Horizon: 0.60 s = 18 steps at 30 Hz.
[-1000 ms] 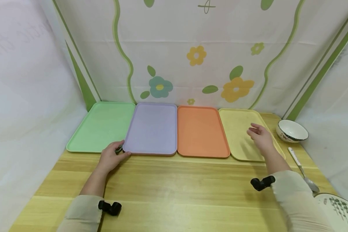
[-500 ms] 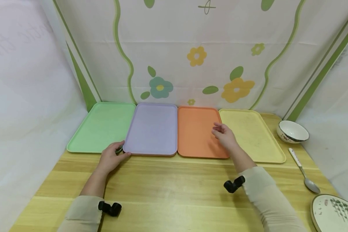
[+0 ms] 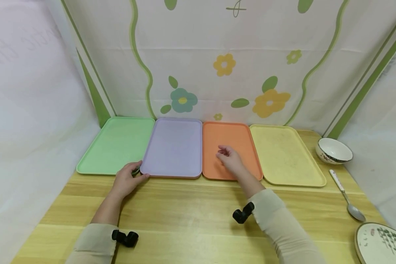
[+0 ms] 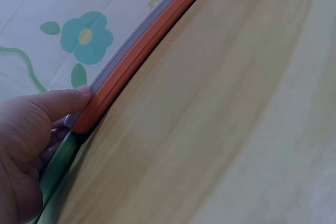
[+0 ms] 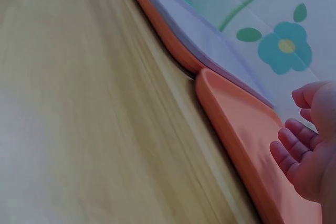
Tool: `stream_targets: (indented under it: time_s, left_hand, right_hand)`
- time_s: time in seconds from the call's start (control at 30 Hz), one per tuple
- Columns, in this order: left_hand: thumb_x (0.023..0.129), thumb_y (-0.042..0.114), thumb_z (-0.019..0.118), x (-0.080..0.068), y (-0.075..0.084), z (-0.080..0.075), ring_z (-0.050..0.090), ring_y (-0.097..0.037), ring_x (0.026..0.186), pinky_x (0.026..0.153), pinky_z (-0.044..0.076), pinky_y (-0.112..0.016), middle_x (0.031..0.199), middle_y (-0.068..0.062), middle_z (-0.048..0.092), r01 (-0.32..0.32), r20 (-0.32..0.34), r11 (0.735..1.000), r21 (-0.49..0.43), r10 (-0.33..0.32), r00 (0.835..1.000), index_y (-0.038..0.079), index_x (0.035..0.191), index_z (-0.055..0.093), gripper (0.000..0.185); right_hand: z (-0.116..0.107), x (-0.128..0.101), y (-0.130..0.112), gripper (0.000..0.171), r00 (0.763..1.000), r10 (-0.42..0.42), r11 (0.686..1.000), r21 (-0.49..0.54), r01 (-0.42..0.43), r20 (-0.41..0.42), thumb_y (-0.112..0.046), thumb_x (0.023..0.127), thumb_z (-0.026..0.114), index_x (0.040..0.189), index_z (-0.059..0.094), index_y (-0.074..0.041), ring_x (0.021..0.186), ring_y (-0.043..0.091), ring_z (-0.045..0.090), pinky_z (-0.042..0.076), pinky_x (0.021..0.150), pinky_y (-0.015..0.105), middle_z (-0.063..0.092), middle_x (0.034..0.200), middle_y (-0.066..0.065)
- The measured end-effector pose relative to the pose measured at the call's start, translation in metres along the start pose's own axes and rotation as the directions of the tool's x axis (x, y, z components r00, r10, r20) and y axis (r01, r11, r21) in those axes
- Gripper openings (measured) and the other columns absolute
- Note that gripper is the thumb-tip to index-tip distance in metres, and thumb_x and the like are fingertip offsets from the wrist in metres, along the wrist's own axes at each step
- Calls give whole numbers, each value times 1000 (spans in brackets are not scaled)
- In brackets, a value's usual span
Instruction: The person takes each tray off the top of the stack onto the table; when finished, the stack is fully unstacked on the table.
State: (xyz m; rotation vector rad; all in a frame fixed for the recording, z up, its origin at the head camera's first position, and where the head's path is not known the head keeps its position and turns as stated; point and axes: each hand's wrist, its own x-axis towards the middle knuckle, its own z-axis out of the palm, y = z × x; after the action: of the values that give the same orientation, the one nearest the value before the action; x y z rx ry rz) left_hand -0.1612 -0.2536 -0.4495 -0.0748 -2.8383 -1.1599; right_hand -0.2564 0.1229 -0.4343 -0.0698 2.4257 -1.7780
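My left hand [image 3: 124, 180] grips the near left corner of the purple tray [image 3: 175, 146]. In the left wrist view the thumb [image 4: 71, 100] lies against the tray's rim, and the other fingers are partly hidden behind the corner. Beneath the purple tray is an orange tray [image 4: 134, 64], visible as a band along the edge. My right hand [image 3: 230, 160] hovers over a second orange tray [image 3: 217, 135], fingers loosely bent and nothing in them. From the right wrist view, that hand [image 5: 310, 150] appears apart from the tray surface.
A green tray [image 3: 117, 146] lies at the left end of the row, a yellow tray [image 3: 287, 157] at the right end. Further right are a bowl [image 3: 334, 150], a spoon [image 3: 354, 212] and a patterned plate [image 3: 379, 244]. A flowered cloth [image 3: 198, 55] hangs behind the trays.
My right hand has travelled left, from above the yellow tray to above the orange one. The left hand has stayed at the purple tray's corner.
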Motion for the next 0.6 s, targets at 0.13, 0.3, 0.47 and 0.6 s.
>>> stream_targets:
  time_s: [0.13,0.3,0.47,0.6]
  left_hand:
    - [90,30,71,1,-1,1,40,-49,134,110,36,-60,145,-31,43,-2,-2,1000,2,2,1000,-8,143,44,70]
    - [90,30,71,1,-1,1,39,-49,134,110,36,-60,145,-31,43,0,-5,1000,4,0,1000,-7,143,44,70]
    - [90,32,71,1,-1,1,40,-49,134,109,36,-60,145,-31,43,2,-5,1000,8,-2,1000,-6,143,44,71]
    - [90,31,71,0,-1,1,40,-49,134,109,36,-60,145,-31,43,-1,-5,1000,11,1,1000,-7,143,44,70]
  right_hand:
    - [18,0,-1,43,1000,-10,1000,-8,10,20,-8,97,59,138,52,2,91,15,56,50,70,20,59,120,19]
    - [36,-2,-2,42,999,-21,999,-38,22,39,-8,97,59,137,53,3,105,25,59,51,79,24,60,119,20]
    - [47,-2,-3,42,998,-46,991,-124,51,46,-11,96,60,135,55,4,112,30,59,52,93,35,63,118,20]
    - [52,-1,-2,40,997,-56,974,-215,65,51,-13,95,59,132,59,3,110,29,61,52,95,39,66,115,18]
